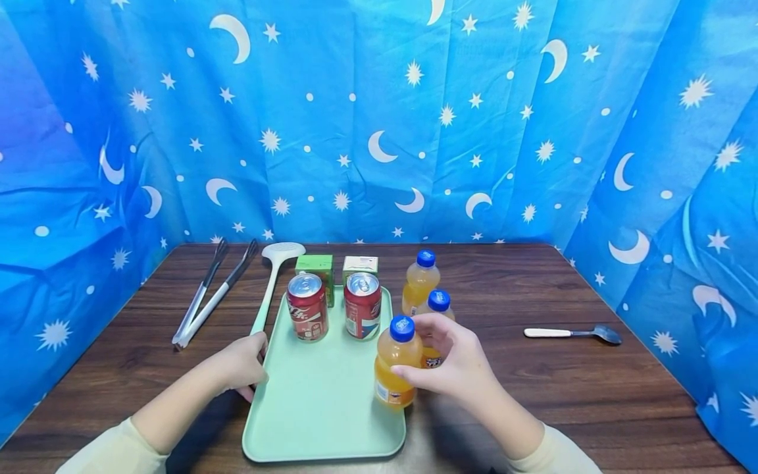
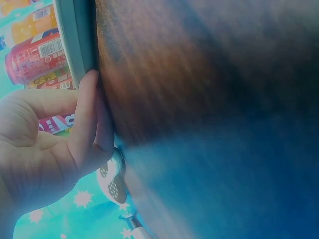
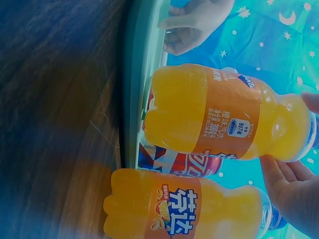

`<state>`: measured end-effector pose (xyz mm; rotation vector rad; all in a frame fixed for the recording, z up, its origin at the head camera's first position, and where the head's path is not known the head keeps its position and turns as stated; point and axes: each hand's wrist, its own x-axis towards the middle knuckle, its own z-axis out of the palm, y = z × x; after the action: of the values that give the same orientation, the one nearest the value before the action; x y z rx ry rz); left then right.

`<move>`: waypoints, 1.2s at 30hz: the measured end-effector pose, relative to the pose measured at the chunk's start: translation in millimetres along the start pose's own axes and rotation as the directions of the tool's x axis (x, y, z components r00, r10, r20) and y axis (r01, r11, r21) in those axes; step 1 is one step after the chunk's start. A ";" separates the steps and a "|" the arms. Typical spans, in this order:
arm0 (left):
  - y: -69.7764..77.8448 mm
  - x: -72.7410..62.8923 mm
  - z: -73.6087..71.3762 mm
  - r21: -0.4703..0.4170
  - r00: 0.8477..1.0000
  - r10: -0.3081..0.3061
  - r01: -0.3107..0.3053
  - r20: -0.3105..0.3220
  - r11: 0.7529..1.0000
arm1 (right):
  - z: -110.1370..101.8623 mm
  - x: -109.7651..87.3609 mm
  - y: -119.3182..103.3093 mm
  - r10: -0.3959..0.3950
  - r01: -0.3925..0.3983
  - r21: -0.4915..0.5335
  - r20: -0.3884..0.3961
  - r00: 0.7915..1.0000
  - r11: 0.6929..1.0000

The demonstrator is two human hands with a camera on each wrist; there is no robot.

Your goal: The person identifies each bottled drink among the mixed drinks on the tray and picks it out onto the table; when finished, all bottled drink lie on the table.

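Note:
My right hand point(image 1: 458, 359) grips a bottle of orange soda point(image 1: 393, 378) around its neck, thumb on one side and fingers on the other. The bottle is upright with a blue cap, over the right edge of the light green tray point(image 1: 314, 408). In the right wrist view its base point(image 3: 157, 109) is just above the tray's rim. My left hand point(image 1: 239, 365) holds the tray's left rim; in the left wrist view its fingers point(image 2: 87, 109) press against the outer wall. Two red soda cans point(image 1: 308, 309) point(image 1: 362, 306) stand on the tray's far half.
Two more orange soda bottles point(image 1: 422, 280) point(image 1: 439, 303) stand on the table right of the tray. Green drink cartons point(image 1: 316, 263) point(image 1: 360, 264) are behind the cans. Tongs point(image 1: 216, 299) and a slotted turner point(image 1: 275, 270) lie left; a spoon point(image 1: 571, 334) lies right.

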<state>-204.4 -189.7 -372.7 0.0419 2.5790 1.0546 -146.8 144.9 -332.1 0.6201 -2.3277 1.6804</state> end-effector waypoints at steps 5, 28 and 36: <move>-0.4 1.0 -0.3 0.005 1.000 -0.002 0.002 -0.004 1.000 | -2.7 -0.4 -0.5 -0.012 0.012 0.002 -0.009 1.000 1.000; -0.5 0.1 0.5 0.000 1.000 -0.006 0.006 -0.005 1.000 | -19.7 -14.5 1.8 -0.004 0.001 -0.045 -0.072 0.997 0.999; 0.5 -0.5 0.4 0.012 1.000 -0.003 0.003 -0.005 1.000 | -24.5 -18.5 3.3 -0.007 0.002 -0.056 -0.088 0.996 0.998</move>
<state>-203.9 -189.2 -372.5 0.0384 2.5885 1.0397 -133.7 172.8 -334.2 0.5287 -2.3012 1.6013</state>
